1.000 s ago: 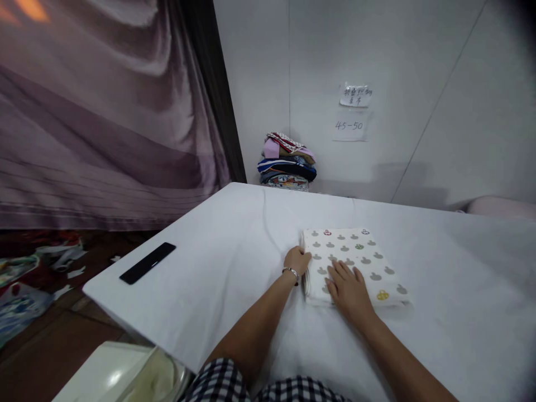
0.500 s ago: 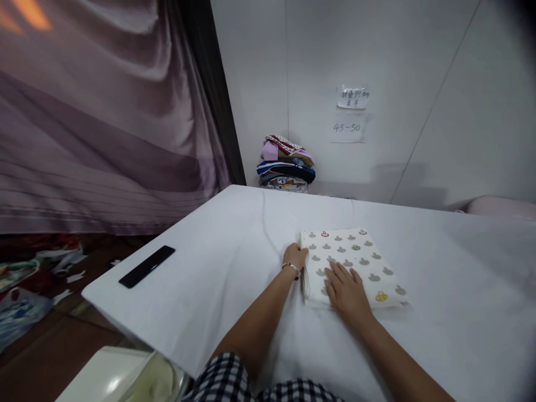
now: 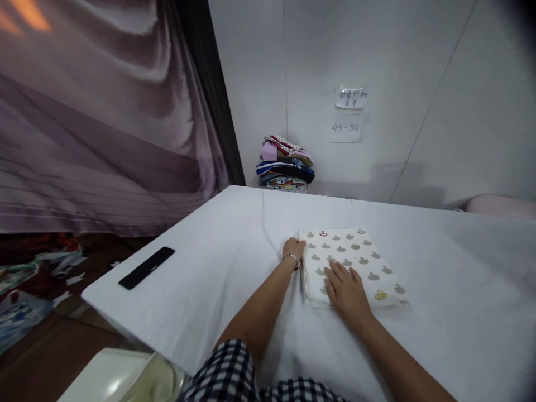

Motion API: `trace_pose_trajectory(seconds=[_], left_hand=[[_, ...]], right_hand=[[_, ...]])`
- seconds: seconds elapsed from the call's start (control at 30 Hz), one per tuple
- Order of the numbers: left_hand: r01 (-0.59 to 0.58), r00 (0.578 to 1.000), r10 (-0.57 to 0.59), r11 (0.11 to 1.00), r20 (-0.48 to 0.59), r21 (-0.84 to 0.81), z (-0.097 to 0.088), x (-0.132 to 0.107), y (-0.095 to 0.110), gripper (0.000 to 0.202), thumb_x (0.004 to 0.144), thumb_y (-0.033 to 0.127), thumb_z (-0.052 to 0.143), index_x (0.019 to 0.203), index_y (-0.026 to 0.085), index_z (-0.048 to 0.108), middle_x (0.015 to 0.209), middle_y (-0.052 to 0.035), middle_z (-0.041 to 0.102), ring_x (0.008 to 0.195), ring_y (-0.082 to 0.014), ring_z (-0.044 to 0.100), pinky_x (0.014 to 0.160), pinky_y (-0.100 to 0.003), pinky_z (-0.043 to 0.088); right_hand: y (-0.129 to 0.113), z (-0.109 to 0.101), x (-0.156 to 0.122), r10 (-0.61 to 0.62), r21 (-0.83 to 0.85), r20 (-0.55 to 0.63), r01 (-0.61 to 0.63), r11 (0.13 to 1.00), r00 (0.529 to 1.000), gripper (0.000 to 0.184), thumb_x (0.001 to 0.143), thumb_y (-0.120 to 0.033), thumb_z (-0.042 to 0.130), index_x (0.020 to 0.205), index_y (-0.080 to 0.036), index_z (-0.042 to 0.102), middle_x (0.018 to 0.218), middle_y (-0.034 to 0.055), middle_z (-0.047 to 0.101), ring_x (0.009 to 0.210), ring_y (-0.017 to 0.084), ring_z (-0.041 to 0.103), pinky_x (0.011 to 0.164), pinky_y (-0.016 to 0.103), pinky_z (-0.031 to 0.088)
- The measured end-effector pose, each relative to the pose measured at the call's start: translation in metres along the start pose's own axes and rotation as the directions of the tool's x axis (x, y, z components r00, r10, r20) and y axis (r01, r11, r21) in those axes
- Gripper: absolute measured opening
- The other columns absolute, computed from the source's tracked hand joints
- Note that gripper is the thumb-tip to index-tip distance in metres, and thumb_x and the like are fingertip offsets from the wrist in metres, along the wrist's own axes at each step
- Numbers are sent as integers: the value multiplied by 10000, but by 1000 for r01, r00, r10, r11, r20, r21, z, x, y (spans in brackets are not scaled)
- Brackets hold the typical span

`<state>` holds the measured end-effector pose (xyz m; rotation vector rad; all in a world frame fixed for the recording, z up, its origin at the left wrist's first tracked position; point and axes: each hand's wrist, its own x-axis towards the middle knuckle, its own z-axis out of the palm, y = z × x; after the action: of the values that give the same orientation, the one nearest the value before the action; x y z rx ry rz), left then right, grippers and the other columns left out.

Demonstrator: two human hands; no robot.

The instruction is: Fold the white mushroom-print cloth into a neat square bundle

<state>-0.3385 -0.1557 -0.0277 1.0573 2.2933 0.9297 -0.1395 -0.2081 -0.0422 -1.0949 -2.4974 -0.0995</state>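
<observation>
A folded white cloth (image 3: 347, 245) printed with grey, red, green and yellow shapes lies on the white-covered table, right of centre. My left hand (image 3: 294, 249), a bracelet at its wrist, is closed at the cloth's left edge, its fingertips partly hidden against the layers. On top of the cloth, toward its near side, my right hand (image 3: 347, 290) lies flat with the fingers stretched out and a little apart.
The table (image 3: 234, 240) carries a black strip-shaped object (image 3: 146, 268) near its left edge. Behind it, folded fabrics (image 3: 285, 164) are stacked against the wall, below paper signs (image 3: 347, 128). A purple curtain (image 3: 104, 128) hangs at left; a white lidded bin (image 3: 109, 374) stands below.
My left hand has slid slightly away from me along the cloth's left edge. The right hand keeps its place on the cloth, and the view has shifted very little.
</observation>
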Motion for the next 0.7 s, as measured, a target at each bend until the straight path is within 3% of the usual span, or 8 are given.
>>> trace_pose_trajectory(seconds=[0.23, 0.43, 0.53, 0.7], left_hand=[[15, 999, -14, 1000, 34, -23, -3, 15, 5, 213, 728, 337, 539, 736, 142, 624, 810, -112, 662, 774, -209, 594, 640, -265, 388], [5, 997, 2, 996, 73, -91, -9, 13, -2, 279, 718, 430, 562, 658, 158, 576, 673, -46, 611, 656, -166, 559, 579, -246, 371], [-12, 996, 22, 993, 88, -119, -14, 2, -9, 348, 699, 508, 563, 628, 168, 541, 615, -10, 559, 577, -138, 508, 541, -242, 352], [-85, 980, 109, 986, 169, -145, -23, -36, -25, 315, 669, 437, 603, 543, 172, 487, 519, 36, 449, 525, -104, 415, 527, -235, 314]], right_hand=[[1, 0, -1, -18, -5, -15, 18, 1000, 1000, 375, 894, -291, 318, 1173, -195, 550, 1287, 84, 504, 1208, 243, 399, 973, 450, 264], [2, -1, -1, -27, 7, -28, 27, 1000, 999, 367, 892, -291, 334, 1166, -183, 553, 1284, 98, 503, 1204, 248, 401, 970, 449, 263], [2, -1, -1, -21, 16, -32, 22, 1000, 999, 360, 889, -288, 340, 1158, -189, 558, 1283, 96, 505, 1202, 248, 404, 968, 450, 264], [1, 0, -1, -18, 23, -42, 19, 1000, 999, 363, 888, -285, 338, 1164, -194, 555, 1278, 95, 510, 1204, 246, 401, 974, 453, 258]])
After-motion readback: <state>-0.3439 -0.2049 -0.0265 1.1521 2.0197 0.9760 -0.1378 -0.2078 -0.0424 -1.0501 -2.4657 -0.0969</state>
